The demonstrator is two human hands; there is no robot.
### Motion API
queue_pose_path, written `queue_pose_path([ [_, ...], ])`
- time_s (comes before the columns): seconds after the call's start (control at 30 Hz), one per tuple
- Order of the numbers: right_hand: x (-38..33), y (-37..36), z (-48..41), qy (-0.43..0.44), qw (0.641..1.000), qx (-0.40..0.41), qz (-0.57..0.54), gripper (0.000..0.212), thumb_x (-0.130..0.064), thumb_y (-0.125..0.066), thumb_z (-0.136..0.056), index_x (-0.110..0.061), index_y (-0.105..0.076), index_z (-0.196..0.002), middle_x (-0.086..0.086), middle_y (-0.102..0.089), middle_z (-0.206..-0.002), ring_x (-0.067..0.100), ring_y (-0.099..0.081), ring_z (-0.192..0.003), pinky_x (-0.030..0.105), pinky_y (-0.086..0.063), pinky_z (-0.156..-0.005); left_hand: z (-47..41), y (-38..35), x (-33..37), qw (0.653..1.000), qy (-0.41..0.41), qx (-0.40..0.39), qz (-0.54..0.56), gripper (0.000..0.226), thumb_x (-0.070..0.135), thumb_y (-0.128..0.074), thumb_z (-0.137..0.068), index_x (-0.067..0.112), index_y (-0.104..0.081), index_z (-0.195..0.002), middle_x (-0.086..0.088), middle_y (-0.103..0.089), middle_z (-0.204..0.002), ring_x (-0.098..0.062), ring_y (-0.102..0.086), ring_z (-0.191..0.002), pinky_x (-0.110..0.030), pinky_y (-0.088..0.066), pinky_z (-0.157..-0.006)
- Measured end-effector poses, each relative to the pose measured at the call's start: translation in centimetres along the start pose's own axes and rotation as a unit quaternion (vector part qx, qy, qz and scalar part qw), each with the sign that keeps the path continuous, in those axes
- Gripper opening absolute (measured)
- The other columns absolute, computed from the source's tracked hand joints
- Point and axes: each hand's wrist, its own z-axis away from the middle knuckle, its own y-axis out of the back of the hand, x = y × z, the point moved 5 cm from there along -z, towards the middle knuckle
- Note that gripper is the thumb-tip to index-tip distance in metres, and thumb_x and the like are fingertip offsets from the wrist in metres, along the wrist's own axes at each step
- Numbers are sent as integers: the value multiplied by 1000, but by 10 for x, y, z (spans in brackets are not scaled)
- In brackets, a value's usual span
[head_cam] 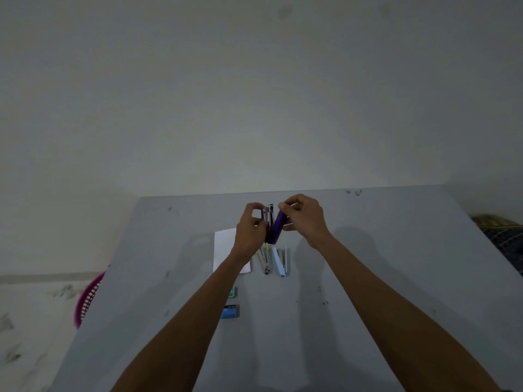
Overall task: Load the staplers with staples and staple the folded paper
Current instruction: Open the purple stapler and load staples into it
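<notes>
purple stapler (275,228) | light blue stapler (280,262) | white paper (225,247) | grey table (396,264) | blue box (229,312) | green box (232,291) | pink basket (87,299) | dark checked cloth (503,241)

A plain off-white wall (254,80) fills the upper half of my view, dimly and evenly lit. Below it, a grey table (396,250) spreads across the lower frame. At lower left, a pink perforated basket (87,298) stands on pale mottled floor (34,321); patterned fabric (501,233) shows at right edge.
</notes>
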Motion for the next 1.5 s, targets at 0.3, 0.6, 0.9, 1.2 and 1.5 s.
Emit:
queue_pose_path([
  [0.3, -8, 5, -5, 0, 999, 36, 17, 27, -23, -78, -78, -2, -63, -86, 13, -71, -77, 24, -72, -62, 34, -61, -57, 6, -11, 10, 991, -58, -61, -105, 43, 24, -71, -82, 13, -52, -119, -7, -65, -113, -22, -66, -85, -14, -53, -64],
  [0.6, 15, 19, -18, -77, 996, 15, 32, 24, -24, -47, -97, -19, -67, -109, 1, -63, -100, 21, -60, -89, 37, -55, -78, 1, -6, 17, 980, -98, -48, -166, 29, 23, -57, -94, 7, -51, -118, -12, -66, -102, -24, -63, -80, -26, -51, -66],
  [0.9, 18, 8, -12, -101, 983, -74, -132, 21, -13, -52, -97, -1, -66, -108, 22, -67, -105, 35, -69, -90, 38, -59, -80, -4, -10, 16, 977, -108, -60, -174, 34, 23, -61, -92, 7, -53, -121, -14, -65, -104, -17, -57, -79, -15, -44, -65],
  [1.2, 31, 11, -17, -109, 974, 0, -199, 17, 0, -50, -94, 4, -62, -83, 25, -63, -96, 35, -67, -89, 40, -57, -83, -12, 1, 30, 960, -137, 32, -240, 35, 15, -63, -88, 9, -60, -123, -12, -55, -105, -22, -57, -86, -28, -45, -78],
  [1.5, 43, 18, -20, -130, 957, 52, -256, 12, 2, -56, -90, 5, -63, -81, 21, -63, -92, 32, -66, -88, 42, -58, -83, -3, 8, 18, 995, -66, 71, -28, 28, 10, -59, -89, 6, -60, -117, -13, -66, -105, -25, -70, -81, -39, -59, -79],
])
